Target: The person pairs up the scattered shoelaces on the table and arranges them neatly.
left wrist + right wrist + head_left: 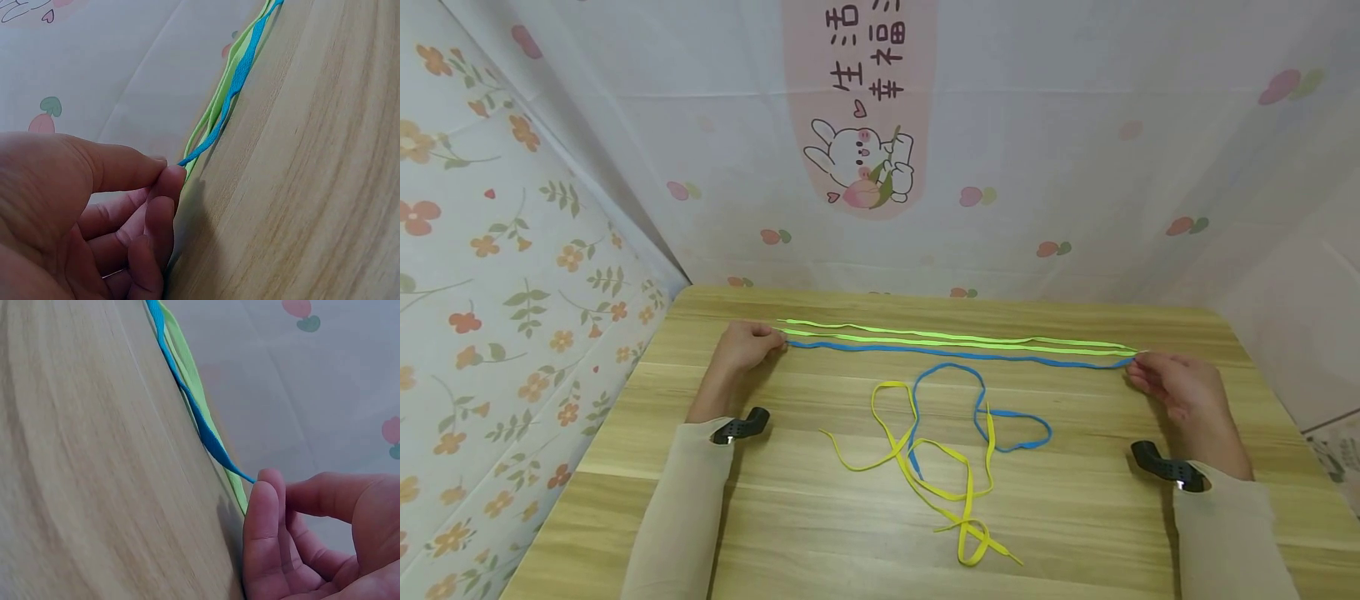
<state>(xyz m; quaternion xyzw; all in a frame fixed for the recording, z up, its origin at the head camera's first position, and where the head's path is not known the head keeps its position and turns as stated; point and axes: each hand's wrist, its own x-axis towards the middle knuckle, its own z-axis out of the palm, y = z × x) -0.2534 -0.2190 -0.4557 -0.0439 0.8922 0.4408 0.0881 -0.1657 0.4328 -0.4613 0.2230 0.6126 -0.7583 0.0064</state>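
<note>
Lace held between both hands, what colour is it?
The lace is blue, clearest in the left wrist view.

Lettering noted on the white cloth backdrop [1075, 150] before me, past the far edge of my bench [1075, 517]. Dark Chinese characters [847, 75] on its pink panel [808, 50], above a printed rabbit [848, 158]. Two columns, which I read from the bottom up: left, 生活; right, 幸福, then one more, cut by my head view's top edge, illegible. Small outlined heart [860, 109] just below the characters.
</note>
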